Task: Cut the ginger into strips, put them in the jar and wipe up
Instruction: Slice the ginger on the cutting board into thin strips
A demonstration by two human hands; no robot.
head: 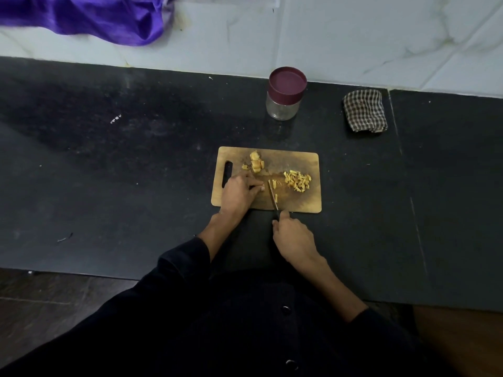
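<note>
A wooden cutting board lies on the dark counter. On its right side sits a pile of cut ginger strips; uncut ginger chunks lie near its far left. My left hand rests on the board, its fingertips pinching a small ginger piece that is mostly hidden. My right hand grips the handle of a knife, whose blade lies on the board just right of my left fingertips, with a few strips beside it. A glass jar with a maroon lid on stands behind the board.
A folded checked cloth lies at the back right of the counter. Purple fabric drapes over the white tiled wall at the top left. The counter's front edge runs just before my body.
</note>
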